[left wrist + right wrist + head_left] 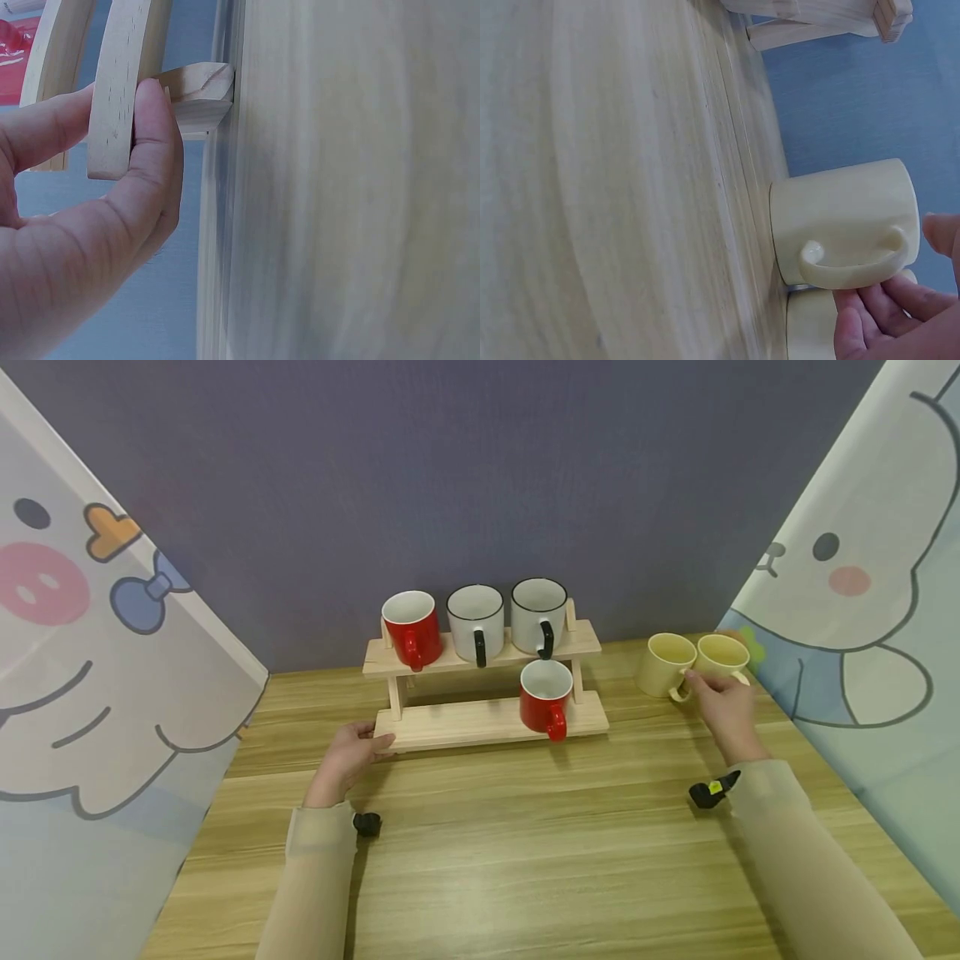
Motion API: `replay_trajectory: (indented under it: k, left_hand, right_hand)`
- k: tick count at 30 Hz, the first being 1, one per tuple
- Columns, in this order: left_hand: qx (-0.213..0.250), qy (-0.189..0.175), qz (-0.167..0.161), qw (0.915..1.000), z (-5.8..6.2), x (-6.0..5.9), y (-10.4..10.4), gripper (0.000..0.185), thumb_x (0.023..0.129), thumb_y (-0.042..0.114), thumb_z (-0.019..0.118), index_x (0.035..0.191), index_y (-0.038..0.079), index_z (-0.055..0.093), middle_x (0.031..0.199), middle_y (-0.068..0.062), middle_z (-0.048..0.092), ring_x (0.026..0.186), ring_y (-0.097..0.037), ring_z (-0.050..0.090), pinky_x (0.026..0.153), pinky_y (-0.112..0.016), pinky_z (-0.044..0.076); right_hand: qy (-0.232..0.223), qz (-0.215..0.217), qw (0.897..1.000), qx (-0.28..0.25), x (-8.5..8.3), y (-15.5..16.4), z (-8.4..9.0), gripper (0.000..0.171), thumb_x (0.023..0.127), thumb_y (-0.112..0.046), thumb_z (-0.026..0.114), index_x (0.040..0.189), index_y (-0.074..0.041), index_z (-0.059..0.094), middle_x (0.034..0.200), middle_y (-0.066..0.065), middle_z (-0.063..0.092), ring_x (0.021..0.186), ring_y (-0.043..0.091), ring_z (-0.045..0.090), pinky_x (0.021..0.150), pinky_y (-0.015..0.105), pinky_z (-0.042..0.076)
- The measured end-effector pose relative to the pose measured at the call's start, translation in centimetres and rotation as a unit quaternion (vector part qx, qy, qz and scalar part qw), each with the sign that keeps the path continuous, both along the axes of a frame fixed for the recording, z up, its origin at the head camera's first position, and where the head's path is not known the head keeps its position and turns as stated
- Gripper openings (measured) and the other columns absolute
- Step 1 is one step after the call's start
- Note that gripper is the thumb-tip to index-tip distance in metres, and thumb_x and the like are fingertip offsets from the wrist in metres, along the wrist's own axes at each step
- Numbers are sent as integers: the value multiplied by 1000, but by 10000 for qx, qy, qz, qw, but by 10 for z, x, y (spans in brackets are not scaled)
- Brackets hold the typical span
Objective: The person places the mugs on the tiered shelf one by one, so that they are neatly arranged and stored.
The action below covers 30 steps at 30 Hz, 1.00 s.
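Observation:
My left hand (352,756) pinches the left end of the lower shelf (450,724) of a two-tier wooden rack. The left wrist view shows the shelf board (112,97) between thumb and fingers. My right hand (726,714) is at two pale yellow mugs on the table. Its fingertips (870,307) are right at the handle of the left yellow mug (663,667), beside the right yellow mug (722,653). In the right wrist view the thumb (939,231) stands apart from that handle, near the rim of the mug (840,217).
On the upper shelf (453,652) stand a red mug (426,639) and two black-rimmed white mugs (487,631) (531,628). Another red mug (536,714) stands at the lower shelf's right end. A grey-blue wall (480,485) rises behind; cartoon panels (885,610) flank the wooden table (525,852).

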<state>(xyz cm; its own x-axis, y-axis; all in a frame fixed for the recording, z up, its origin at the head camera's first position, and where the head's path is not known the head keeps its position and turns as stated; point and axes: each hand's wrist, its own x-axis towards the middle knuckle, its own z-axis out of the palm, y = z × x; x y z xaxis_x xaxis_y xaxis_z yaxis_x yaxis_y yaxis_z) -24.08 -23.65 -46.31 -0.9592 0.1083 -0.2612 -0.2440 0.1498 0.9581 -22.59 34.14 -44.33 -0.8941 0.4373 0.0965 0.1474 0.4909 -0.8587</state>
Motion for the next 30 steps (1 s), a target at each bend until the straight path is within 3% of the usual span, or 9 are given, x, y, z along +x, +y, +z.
replay_trajectory:
  k: [4,11,22,27,30]
  left_hand:
    - [-22,15,-25,10000,0,0,0,63,103,5,61,149,-20,25,128,-27,45,115,-37,54,99,-45,54]
    - [-29,25,-30,10000,0,0,0,63,104,5,61,149,-20,25,127,-27,46,114,-36,55,100,-46,53]
    - [-43,-30,-9,10000,1,0,0,62,104,5,60,149,-20,25,127,-26,46,114,-37,55,100,-45,53]
    - [-23,-51,-1,10000,1,0,1,62,104,4,60,149,-20,25,126,-26,46,114,-37,55,101,-46,53]
    - [-15,-60,19,10000,1,0,1,62,104,4,60,149,-20,26,125,-25,46,112,-35,56,100,-46,53]
  right_hand:
    - [-41,158,9998,-125,-5,1,-3,69,102,-54,54,122,10,69,111,18,65,89,15,49,68,23,43]
    - [113,369,9989,-265,-11,4,-6,65,103,-50,54,115,12,70,86,-5,70,85,11,52,64,18,44]
    - [89,961,9942,-470,-20,11,-13,62,107,-43,51,126,15,63,93,-9,73,91,1,59,76,9,44]
    - [168,1383,9866,-845,-22,12,-14,57,110,-34,49,130,19,57,98,-9,73,93,-1,62,83,9,47]
    - [257,1515,9789,-1345,-21,9,-12,52,110,-25,51,130,22,54,97,-5,75,92,-1,65,85,10,50]
